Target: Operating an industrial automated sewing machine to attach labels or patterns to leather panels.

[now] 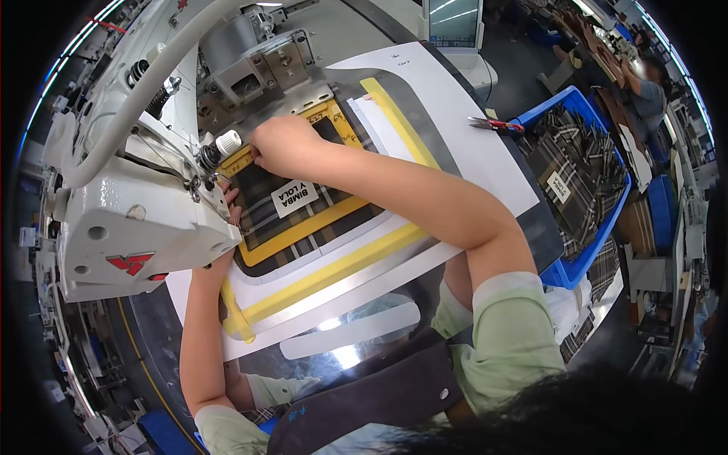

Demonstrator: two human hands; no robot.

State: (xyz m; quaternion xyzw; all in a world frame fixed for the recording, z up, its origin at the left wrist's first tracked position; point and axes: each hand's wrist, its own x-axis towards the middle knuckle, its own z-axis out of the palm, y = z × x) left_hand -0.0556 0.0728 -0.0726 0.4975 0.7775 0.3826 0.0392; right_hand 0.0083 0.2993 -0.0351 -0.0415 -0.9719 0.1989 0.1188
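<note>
My right hand (288,144) reaches across a yellow template frame (288,243) to its upper left, beside the white sewing machine head (144,220); its fingers are curled closed, their contents hidden. My left hand (231,203) is partly behind the machine head at the frame's left side, fingers bent closed, holding something I cannot make out. Inside the frame lies dark plaid fabric (334,171) with a white printed patch (294,199). The frame rests on a white board (485,174) with yellow tape (318,280) and a grey cut-out.
Red-handled snips (500,125) lie on the board's right. A blue bin (565,277) of plaid pieces stands to the right. A screen (453,23) and metal clamp assembly (265,68) are at the back. A seated person (644,91) works at the upper right.
</note>
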